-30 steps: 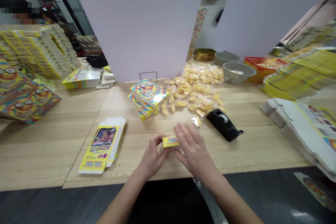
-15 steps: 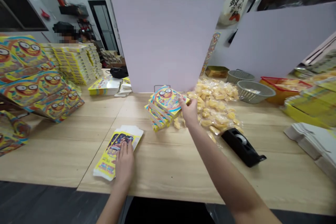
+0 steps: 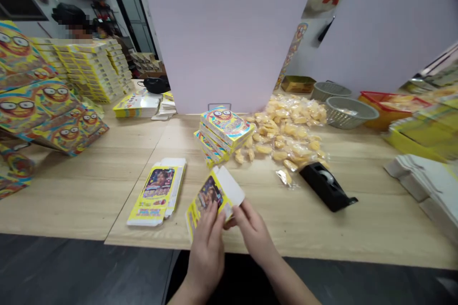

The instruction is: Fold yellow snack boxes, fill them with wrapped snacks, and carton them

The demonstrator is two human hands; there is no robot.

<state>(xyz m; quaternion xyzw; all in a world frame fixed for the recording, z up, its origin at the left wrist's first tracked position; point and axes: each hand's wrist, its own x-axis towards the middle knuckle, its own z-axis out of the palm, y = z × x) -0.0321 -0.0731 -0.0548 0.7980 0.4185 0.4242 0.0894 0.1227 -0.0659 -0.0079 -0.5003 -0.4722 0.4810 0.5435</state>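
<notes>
A yellow printed carton [image 3: 204, 196] with a white end flap is held at a slant over the front of the table. My left hand [image 3: 207, 243] lies along its printed face with the fingers on it. My right hand [image 3: 252, 228] grips its right side near the white flap, the fingertips partly hidden behind it. To the left lies a small pile of flat yellow cartons [image 3: 152, 195]. Beyond the hands stands a slanted stack of closed yellow boxes [image 3: 227, 126] with a cartoon face in glasses on top.
Plastic-wrapped yellow pieces [image 3: 286, 128] spread right of the stack, close to a black tape dispenser [image 3: 325, 188]. Grey baskets [image 3: 348, 112] and a red-rimmed bin [image 3: 375, 105] stand behind. White folded cartons [image 3: 422, 183] lie at right; large display boxes [image 3: 50, 100] stand at left. A person [image 3: 73, 21] is beyond.
My right hand has left the box stack and come down to the front. My left hand has moved right from the flat pile; both hands now hold one carton.
</notes>
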